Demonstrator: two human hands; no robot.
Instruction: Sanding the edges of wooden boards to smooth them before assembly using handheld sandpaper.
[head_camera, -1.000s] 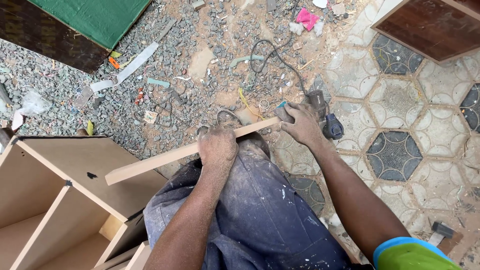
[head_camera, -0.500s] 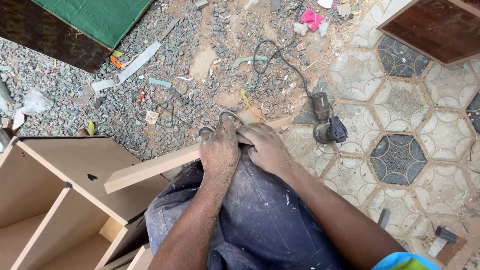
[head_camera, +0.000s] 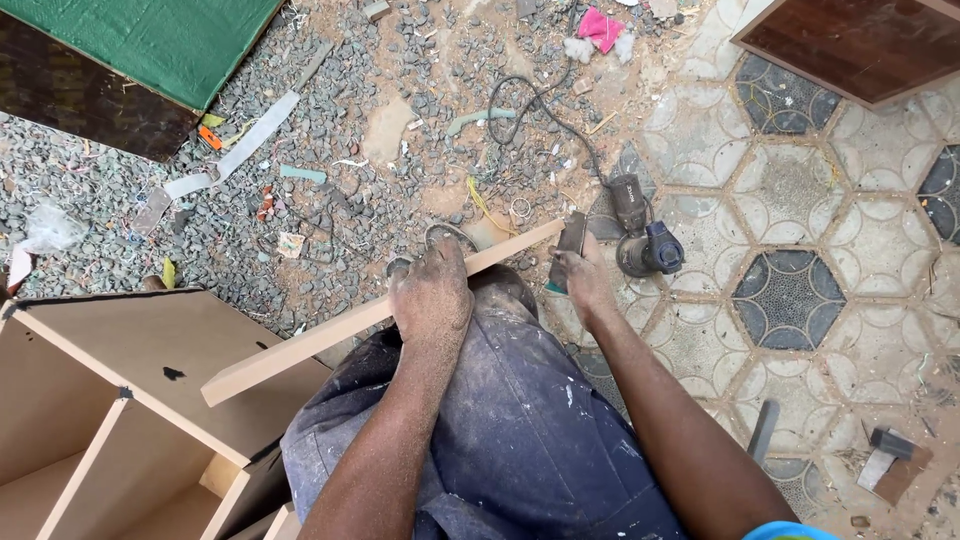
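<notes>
Open wooden cabinet (head_camera: 120, 400) at lower left. Wooden strip (head_camera: 340, 330) runs diagonally across frame centre, over the knee. Left hand (head_camera: 432, 292), fingers clenched on the strip. Right hand (head_camera: 585, 280), fingers grasping a sanding block (head_camera: 570, 240) at the strip's end. Power tool (head_camera: 640, 235) just right.

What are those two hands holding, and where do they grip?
The left hand presses on a long wooden strip near its middle; the right hand pinches a small dark block by its lower end.
</notes>
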